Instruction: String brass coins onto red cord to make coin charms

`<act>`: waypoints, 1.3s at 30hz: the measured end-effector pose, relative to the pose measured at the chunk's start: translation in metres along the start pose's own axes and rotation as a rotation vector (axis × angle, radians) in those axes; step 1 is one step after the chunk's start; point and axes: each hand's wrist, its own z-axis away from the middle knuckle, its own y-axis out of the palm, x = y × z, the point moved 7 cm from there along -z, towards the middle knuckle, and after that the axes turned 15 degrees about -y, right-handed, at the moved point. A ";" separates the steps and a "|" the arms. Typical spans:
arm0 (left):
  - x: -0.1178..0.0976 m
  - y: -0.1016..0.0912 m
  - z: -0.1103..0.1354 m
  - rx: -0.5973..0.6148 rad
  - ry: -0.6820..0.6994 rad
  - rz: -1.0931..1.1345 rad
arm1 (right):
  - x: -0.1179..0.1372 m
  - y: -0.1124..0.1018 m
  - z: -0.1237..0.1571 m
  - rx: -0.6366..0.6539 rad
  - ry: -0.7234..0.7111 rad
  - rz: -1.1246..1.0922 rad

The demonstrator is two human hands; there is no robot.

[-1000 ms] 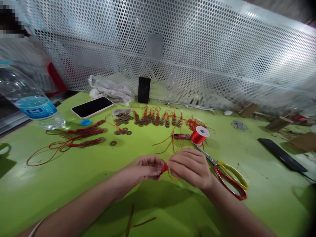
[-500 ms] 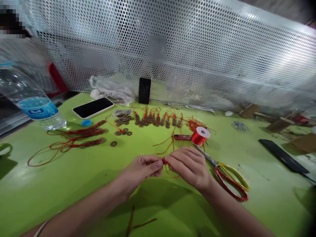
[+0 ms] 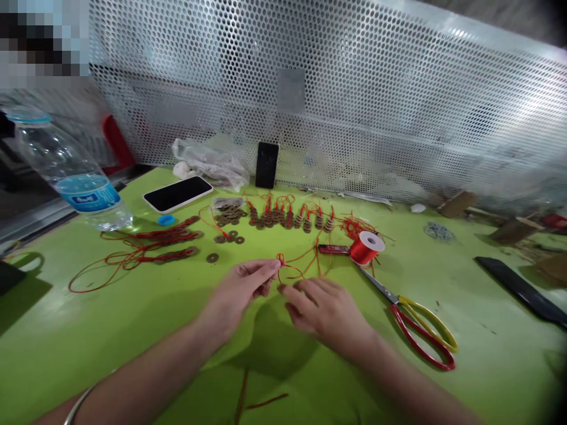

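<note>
My left hand (image 3: 241, 289) pinches a small red knotted cord (image 3: 280, 261) between thumb and forefinger, just above the green table (image 3: 133, 330). My right hand (image 3: 321, 310) hovers beside it with fingers spread and loose, holding nothing. Behind the hands lies a row of bronze coins tied with red cord (image 3: 290, 217). A red thread spool (image 3: 365, 248) sits to the right of the hands, with red-and-yellow scissors (image 3: 419, 324) near my right wrist.
Loose coins (image 3: 228, 227) and long red cords with coins (image 3: 150, 248) lie at the left. A water bottle (image 3: 73, 174), a white-cased phone (image 3: 178, 193), an upright dark phone (image 3: 266, 164) and a plastic bag (image 3: 210, 162) stand before a perforated metal screen (image 3: 354, 100). A black flat object (image 3: 522, 289) lies far right.
My right hand has let go of the red cord and opened, dropping lower. My left hand has carried the knot forward and up. The view shifted slightly.
</note>
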 end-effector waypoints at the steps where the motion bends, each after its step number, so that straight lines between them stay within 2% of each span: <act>1: -0.002 0.002 0.001 0.026 0.010 -0.012 | -0.006 0.010 0.000 0.056 0.069 -0.049; 4: -0.005 0.003 0.001 0.088 0.034 -0.014 | -0.013 0.033 -0.001 0.146 0.149 -0.292; 6: -0.009 -0.001 -0.001 0.091 0.055 0.035 | -0.009 0.034 -0.003 0.130 0.145 -0.489; 12: -0.029 -0.027 -0.011 -0.047 0.114 0.160 | 0.018 0.002 -0.011 0.103 0.111 -0.992; 16: -0.045 -0.044 -0.015 -0.161 0.227 0.162 | 0.019 -0.018 -0.011 0.071 0.094 -1.124; 21: -0.057 -0.056 -0.018 -0.288 0.364 0.017 | -0.014 -0.034 -0.003 -0.164 0.187 -1.025; 26: -0.061 -0.066 -0.023 -0.373 0.427 -0.033 | -0.036 -0.041 0.009 -0.270 0.239 -0.933; 29: -0.062 -0.068 -0.024 -0.399 0.435 -0.062 | -0.043 -0.038 0.015 -0.181 0.252 -0.825; 33: -0.059 -0.065 -0.024 -0.391 0.407 -0.106 | -0.057 -0.019 0.028 0.141 0.294 -0.373; 35: -0.055 -0.060 -0.024 -0.354 0.379 -0.106 | -0.061 -0.010 0.032 0.249 0.304 -0.205; 39: -0.042 -0.048 -0.027 -0.232 0.244 -0.078 | -0.049 -0.001 0.024 0.278 0.333 -0.101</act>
